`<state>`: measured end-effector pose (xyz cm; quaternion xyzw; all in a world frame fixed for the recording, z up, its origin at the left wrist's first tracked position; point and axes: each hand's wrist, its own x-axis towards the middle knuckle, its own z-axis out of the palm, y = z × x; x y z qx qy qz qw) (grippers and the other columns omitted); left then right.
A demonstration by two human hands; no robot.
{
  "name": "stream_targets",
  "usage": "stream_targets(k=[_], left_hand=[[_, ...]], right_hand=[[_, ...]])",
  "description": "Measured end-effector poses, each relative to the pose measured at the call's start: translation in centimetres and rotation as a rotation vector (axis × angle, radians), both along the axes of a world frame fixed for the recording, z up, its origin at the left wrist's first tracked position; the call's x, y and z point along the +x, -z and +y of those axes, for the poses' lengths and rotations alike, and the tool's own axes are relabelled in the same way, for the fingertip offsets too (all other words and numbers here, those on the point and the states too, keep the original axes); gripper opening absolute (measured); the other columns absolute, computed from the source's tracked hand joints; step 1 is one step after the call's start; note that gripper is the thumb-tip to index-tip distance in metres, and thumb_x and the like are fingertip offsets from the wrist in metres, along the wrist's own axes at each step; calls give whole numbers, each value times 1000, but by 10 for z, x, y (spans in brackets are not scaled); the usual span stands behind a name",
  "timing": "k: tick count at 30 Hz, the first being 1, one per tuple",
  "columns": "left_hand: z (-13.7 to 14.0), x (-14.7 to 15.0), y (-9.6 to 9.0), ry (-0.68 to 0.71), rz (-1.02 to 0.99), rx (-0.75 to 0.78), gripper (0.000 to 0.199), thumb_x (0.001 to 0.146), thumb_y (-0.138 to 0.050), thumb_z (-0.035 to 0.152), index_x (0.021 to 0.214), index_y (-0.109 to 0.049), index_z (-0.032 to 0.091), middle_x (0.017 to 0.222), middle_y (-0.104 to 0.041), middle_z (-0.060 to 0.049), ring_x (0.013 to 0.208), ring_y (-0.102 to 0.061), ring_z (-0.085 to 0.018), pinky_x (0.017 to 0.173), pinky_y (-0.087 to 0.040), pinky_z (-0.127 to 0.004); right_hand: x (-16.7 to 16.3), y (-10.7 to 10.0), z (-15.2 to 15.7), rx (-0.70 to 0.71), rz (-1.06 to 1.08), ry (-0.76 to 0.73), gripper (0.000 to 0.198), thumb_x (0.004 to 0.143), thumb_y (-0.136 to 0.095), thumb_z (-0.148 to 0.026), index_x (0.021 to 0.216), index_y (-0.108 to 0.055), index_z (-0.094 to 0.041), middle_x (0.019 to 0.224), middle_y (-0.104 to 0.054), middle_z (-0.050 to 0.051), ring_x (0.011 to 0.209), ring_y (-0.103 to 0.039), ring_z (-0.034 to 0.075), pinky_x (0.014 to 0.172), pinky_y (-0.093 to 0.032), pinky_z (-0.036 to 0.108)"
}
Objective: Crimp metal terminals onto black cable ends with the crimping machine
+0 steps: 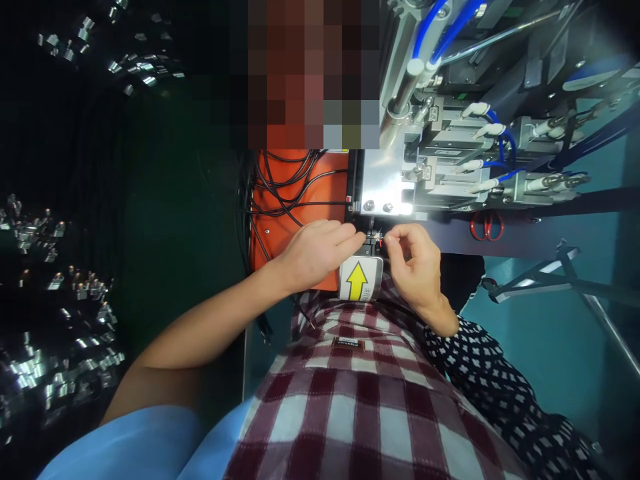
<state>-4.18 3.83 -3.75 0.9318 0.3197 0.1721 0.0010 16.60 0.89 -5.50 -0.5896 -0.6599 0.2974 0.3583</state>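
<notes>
My left hand (323,252) is closed, fingertips pinched at the end of a thin black cable beside a small dark fixture (369,251). Fine bare wires (378,237), one with a red tint, fan out between my two hands. My right hand (416,260) has thumb and index finger pressed together at the tips of these wires. What lies inside each pinch is mostly covered by the fingers. Just below the fixture is a white label (360,280) with a yellow arrow pointing away from me.
Black cables (290,193) lie in loops over an orange surface (325,220). A metal machine (385,180) with blue air tubes (503,130) stands ahead and right. Red-handled scissors (487,227) rest right of my hands. Many shiny connector ends (90,287) hang on the left.
</notes>
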Motion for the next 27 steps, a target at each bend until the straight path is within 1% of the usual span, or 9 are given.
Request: stream_targets(k=[6, 14, 19, 21, 25, 27], left_hand=[[0, 0, -1, 1, 15, -23, 28, 101, -36, 14, 99, -64, 15, 80, -65, -4, 69, -57, -15, 61, -42, -29], [0, 0, 0, 7, -16, 17, 26, 101, -38, 13, 100, -64, 13, 80, -66, -4, 68, -56, -15, 61, -43, -28], [-1, -1, 1, -4, -12, -4, 27, 101, -38, 14, 101, -65, 13, 79, -66, -4, 68, -57, -15, 60, -43, -28], [-1, -1, 1, -7, -2, -15, 29, 101, -36, 14, 102, -65, 13, 81, -67, -4, 70, -58, -15, 61, -44, -29], [0, 0, 0, -6, 28, -12, 29, 101, -36, 13, 103, -65, 14, 81, -68, -4, 71, -59, -15, 62, -44, -29], [0, 0, 0, 2, 29, 2, 27, 100, -37, 12, 103, -65, 13, 81, -68, -4, 70, -59, -15, 61, -44, -28]], right_hand=[[-6, 0, 0, 33, -41, 37, 9, 94, -51, -23, 87, -57, -22, 83, -63, 4, 74, -58, 18, 69, -46, 33], [-5, 3, 0, -18, -83, 29, 9, 94, -49, -23, 87, -55, -21, 83, -62, 4, 74, -58, 18, 67, -43, 33], [-6, 4, 0, -77, -73, 33, 10, 94, -49, -24, 86, -54, -21, 81, -62, 3, 72, -58, 17, 67, -44, 32], [-6, 3, 0, -61, -124, 34, 10, 95, -48, -25, 87, -54, -21, 82, -63, 3, 72, -58, 17, 66, -43, 31], [-7, -3, -2, 25, -316, 32, 12, 95, -46, -25, 86, -54, -20, 84, -63, 5, 72, -57, 18, 64, -39, 32], [-8, -6, -2, 31, -367, 24, 14, 95, -46, -25, 86, -54, -20, 83, -63, 6, 71, -56, 18, 63, -38, 32]])
